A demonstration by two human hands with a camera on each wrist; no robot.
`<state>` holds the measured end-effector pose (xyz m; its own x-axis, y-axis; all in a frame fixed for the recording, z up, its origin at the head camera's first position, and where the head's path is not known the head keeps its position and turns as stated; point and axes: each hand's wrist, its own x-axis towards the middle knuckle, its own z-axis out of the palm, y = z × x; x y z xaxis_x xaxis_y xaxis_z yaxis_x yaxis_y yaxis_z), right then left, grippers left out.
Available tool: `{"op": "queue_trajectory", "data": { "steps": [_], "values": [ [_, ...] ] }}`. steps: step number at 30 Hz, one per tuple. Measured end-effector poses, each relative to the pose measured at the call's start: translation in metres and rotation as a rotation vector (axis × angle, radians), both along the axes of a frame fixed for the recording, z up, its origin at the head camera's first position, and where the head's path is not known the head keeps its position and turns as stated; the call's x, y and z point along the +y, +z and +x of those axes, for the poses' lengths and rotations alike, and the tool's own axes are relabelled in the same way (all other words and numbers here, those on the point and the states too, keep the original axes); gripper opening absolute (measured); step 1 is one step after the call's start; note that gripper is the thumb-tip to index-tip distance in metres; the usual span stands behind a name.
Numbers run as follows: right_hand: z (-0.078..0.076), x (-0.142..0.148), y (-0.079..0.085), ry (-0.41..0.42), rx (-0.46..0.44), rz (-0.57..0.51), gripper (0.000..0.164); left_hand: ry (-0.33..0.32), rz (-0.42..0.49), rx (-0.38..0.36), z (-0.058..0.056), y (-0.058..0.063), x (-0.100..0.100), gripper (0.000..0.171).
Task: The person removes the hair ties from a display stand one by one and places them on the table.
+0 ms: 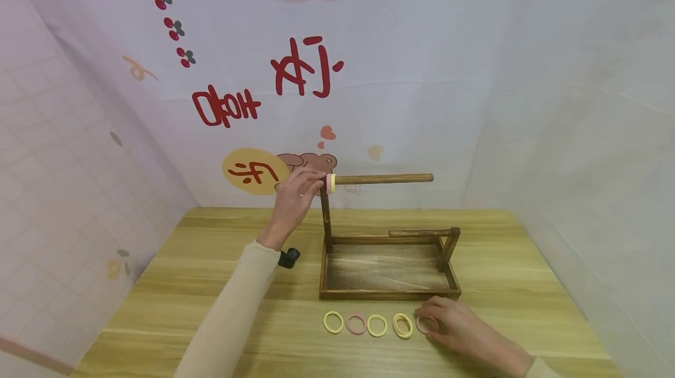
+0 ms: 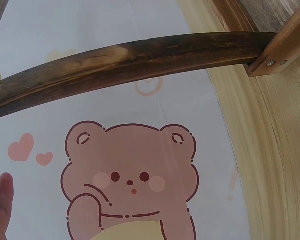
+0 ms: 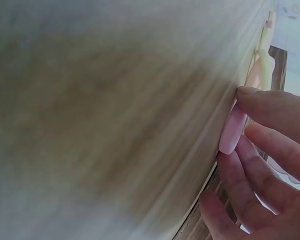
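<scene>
My left hand (image 1: 295, 193) pinches the top of the tall post of a dark wooden rack (image 1: 325, 214). Beside its fingertips, a pink ring (image 1: 328, 183) and a yellow ring (image 1: 333, 183) hang on the upper rod (image 1: 390, 179). In the left wrist view, the post (image 2: 140, 60) crosses the top and one finger (image 2: 2, 202) shows at the left edge. Down on the table, my right hand (image 1: 464, 328) holds a pink ring (image 3: 233, 129) between thumb and fingers at the right end of a row of rings.
Left of the held ring lie a yellow ring with another ring overlapping it (image 1: 403, 326), a yellow ring (image 1: 377, 326), a pink ring (image 1: 355, 324) and another yellow ring (image 1: 333, 322). The rack has a tray base (image 1: 390, 295) and a short rod (image 1: 422, 233). A black object (image 1: 289, 258) lies leftward.
</scene>
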<state>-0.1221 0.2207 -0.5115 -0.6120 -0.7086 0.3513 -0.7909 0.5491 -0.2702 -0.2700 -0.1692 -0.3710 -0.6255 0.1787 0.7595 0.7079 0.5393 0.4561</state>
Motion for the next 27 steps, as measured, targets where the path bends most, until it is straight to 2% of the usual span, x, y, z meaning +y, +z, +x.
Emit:
{"op": "queue_trajectory", "data": {
  "steps": [5, 12, 15, 19, 21, 27],
  "values": [
    [0.000, 0.002, -0.003, -0.008, -0.008, 0.017, 0.036, -0.004, 0.010, -0.010, 0.000, -0.001, 0.001, 0.019],
    [0.001, 0.003, 0.002, -0.030, -0.018, 0.032, 0.047, 0.005, 0.017, -0.034, 0.000, -0.001, 0.002, 0.020],
    [0.001, 0.001, 0.009, -0.032, 0.007, 0.029, 0.048, 0.008, 0.021, -0.036, 0.001, 0.001, 0.001, 0.020],
    [-0.001, -0.002, 0.022, -0.020, 0.076, 0.014, 0.040, 0.004, 0.024, -0.039, 0.001, 0.002, 0.000, 0.020],
    [-0.001, -0.004, 0.029, -0.029, 0.083, 0.008, 0.040, 0.005, 0.022, -0.042, 0.000, 0.001, 0.000, 0.020],
    [-0.004, -0.010, 0.048, -0.045, 0.106, -0.069, 0.049, 0.008, 0.017, -0.030, 0.000, -0.002, 0.000, 0.020]
  ]
}}
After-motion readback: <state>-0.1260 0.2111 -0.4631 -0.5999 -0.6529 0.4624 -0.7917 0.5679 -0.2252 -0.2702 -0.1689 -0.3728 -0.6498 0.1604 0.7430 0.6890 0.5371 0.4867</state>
